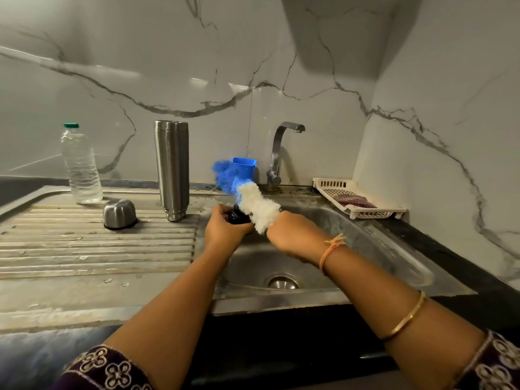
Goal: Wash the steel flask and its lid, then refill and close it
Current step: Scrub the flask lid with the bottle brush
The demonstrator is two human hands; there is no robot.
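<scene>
Head | steel flask (171, 170) stands inverted | left grip (225, 230) clamps black cap (237, 218) | right grip (292, 235) clamps brush (259, 206)

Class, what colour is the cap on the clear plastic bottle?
Green cap, clearest in the head view.

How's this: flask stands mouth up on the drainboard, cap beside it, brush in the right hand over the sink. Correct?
Not quite: the head view shows the flask mouth down, its threaded neck resting on the drainboard. The rest holds: the cap sits beside it and the right hand grips the brush over the sink.
</scene>
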